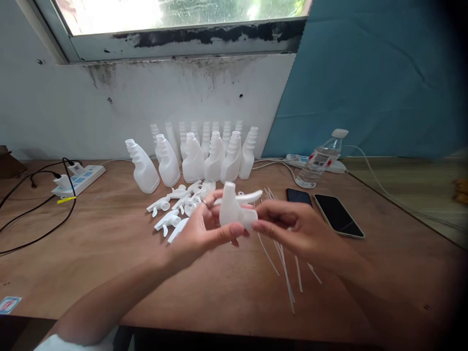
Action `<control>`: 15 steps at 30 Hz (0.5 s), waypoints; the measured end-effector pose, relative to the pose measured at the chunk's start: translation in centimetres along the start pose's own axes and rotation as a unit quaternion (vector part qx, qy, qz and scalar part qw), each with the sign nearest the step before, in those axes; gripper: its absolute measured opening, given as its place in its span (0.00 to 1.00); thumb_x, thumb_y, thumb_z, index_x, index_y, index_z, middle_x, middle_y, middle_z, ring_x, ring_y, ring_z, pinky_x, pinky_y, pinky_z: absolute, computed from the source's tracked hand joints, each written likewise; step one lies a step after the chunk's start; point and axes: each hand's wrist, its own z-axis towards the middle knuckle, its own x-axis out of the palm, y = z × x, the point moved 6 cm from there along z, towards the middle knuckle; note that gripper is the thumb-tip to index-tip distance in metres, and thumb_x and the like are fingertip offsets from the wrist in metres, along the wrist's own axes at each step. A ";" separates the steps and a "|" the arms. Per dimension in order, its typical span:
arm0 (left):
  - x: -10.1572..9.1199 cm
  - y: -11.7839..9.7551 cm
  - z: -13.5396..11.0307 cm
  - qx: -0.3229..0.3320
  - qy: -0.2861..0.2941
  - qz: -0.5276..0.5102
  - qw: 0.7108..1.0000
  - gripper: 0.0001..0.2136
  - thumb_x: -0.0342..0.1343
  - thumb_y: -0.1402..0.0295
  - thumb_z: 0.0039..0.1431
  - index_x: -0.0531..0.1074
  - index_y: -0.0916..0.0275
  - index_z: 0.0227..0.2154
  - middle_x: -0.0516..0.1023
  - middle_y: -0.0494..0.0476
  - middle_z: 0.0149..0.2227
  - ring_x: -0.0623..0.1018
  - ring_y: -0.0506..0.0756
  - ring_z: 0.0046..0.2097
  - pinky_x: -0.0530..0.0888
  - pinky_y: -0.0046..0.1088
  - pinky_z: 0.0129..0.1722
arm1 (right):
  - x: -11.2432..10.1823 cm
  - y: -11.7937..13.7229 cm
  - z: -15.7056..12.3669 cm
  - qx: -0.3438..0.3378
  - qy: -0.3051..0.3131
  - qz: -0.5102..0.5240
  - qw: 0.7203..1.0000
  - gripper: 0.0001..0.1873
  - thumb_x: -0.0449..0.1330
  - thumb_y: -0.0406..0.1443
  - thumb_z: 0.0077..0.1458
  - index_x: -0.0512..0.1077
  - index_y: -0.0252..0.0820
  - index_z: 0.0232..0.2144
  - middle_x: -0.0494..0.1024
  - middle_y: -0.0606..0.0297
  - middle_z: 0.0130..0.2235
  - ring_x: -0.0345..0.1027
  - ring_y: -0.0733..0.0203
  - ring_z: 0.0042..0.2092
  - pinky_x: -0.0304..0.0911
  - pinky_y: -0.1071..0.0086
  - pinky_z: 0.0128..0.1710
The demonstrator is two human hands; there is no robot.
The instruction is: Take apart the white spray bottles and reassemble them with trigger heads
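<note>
My left hand is closed around a white trigger spray head, held above the table with its nozzle end up and its trigger lever pointing right. At the spray head's collar, the thumb and fingers of my right hand are pinched together. What they hold is mostly hidden; a bit of white shows between the fingers. Thin white dip tubes lie on the table under and beside my right hand. To the left of the held spray head, several more white trigger spray heads lie in a loose pile.
White bottles without tops stand in rows by the wall. At right are a clear water bottle, two phones and a power strip. Another power strip with black cables lies left on the wooden table.
</note>
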 end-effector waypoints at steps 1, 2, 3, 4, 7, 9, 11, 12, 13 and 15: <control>0.1 1.5 -0.5 -0.024 -0.004 -0.014 1.000 0.23 0.62 0.64 0.57 0.63 0.63 0.52 0.77 0.64 0.44 0.80 0.56 0.39 0.76 0.28 0.34 | 0.4 -0.4 -0.5 0.000 0.009 -0.014 1.000 0.15 0.62 0.43 0.56 0.71 0.37 0.24 0.66 0.68 0.22 0.52 0.72 0.23 0.47 0.75 0.20; 0.1 3.1 -1.0 -0.049 -0.016 -0.022 0.998 0.19 0.62 0.64 0.58 0.66 0.66 0.49 0.78 0.65 0.42 0.80 0.56 0.39 0.75 0.27 0.35 | 0.9 -0.9 -0.9 0.006 0.025 -0.012 1.000 0.15 0.62 0.42 0.55 0.71 0.37 0.23 0.67 0.68 0.21 0.53 0.72 0.22 0.47 0.75 0.20; 0.1 4.7 -1.4 -0.069 -0.023 -0.031 0.997 0.17 0.61 0.64 0.58 0.68 0.68 0.46 0.78 0.65 0.40 0.80 0.56 0.38 0.75 0.27 0.35 | 1.6 -1.6 -1.2 0.019 0.049 0.001 0.999 0.15 0.63 0.42 0.55 0.71 0.37 0.23 0.68 0.68 0.21 0.54 0.72 0.22 0.48 0.75 0.20; 0.0 6.1 -1.9 -0.085 -0.026 -0.045 0.995 0.16 0.61 0.64 0.58 0.69 0.69 0.44 0.78 0.65 0.39 0.81 0.57 0.38 0.75 0.28 0.36 | 2.2 -2.4 -1.3 0.037 0.075 0.017 0.996 0.16 0.63 0.42 0.54 0.70 0.37 0.22 0.69 0.68 0.21 0.56 0.71 0.22 0.49 0.75 0.21; -0.2 9.5 -3.1 -0.113 -0.018 -0.103 0.988 0.19 0.64 0.62 0.55 0.68 0.70 0.43 0.78 0.65 0.37 0.81 0.58 0.35 0.76 0.30 0.34 | 1.9 -4.9 -0.8 0.096 0.086 0.074 0.989 0.23 0.69 0.43 0.47 0.62 0.37 0.16 0.63 0.70 0.18 0.52 0.73 0.21 0.46 0.76 0.19; -0.4 11.0 -3.7 -0.128 0.001 -0.134 0.983 0.21 0.67 0.62 0.51 0.67 0.69 0.42 0.78 0.65 0.38 0.81 0.58 0.34 0.76 0.31 0.34 | -0.7 -6.7 0.1 0.130 0.009 0.149 0.980 0.31 0.72 0.45 0.40 0.52 0.39 0.13 0.51 0.75 0.16 0.42 0.75 0.19 0.40 0.77 0.17; -0.4 12.1 -4.3 -0.153 0.045 -0.160 0.974 0.21 0.69 0.65 0.48 0.65 0.67 0.40 0.78 0.64 0.38 0.81 0.59 0.35 0.76 0.32 0.35 | -4.1 -9.0 0.9 0.155 -0.075 0.269 0.948 0.31 0.70 0.50 0.40 0.53 0.41 0.16 0.46 0.77 0.17 0.37 0.75 0.18 0.37 0.77 0.15; -0.2 12.5 -4.5 -0.167 0.074 -0.172 0.968 0.21 0.69 0.66 0.48 0.64 0.66 0.39 0.78 0.63 0.38 0.81 0.59 0.36 0.76 0.33 0.36 | -5.8 -10.3 1.2 0.156 -0.117 0.309 0.931 0.29 0.68 0.52 0.42 0.55 0.41 0.17 0.46 0.77 0.18 0.36 0.75 0.19 0.38 0.78 0.15; -0.1 12.8 -4.6 -0.178 0.099 -0.184 0.962 0.21 0.68 0.67 0.49 0.63 0.65 0.40 0.78 0.62 0.37 0.81 0.59 0.37 0.76 0.32 0.36 | -7.1 -11.7 1.5 0.164 -0.140 0.320 0.923 0.26 0.66 0.54 0.45 0.59 0.41 0.20 0.47 0.76 0.19 0.37 0.74 0.19 0.40 0.78 0.14; 0.1 13.1 -4.6 -0.190 0.128 -0.212 0.950 0.20 0.67 0.68 0.50 0.62 0.64 0.40 0.78 0.62 0.35 0.81 0.60 0.36 0.75 0.30 0.33 | -9.0 -14.7 1.9 0.172 -0.193 0.267 0.928 0.23 0.63 0.55 0.46 0.67 0.41 0.26 0.54 0.73 0.20 0.45 0.72 0.19 0.49 0.76 0.15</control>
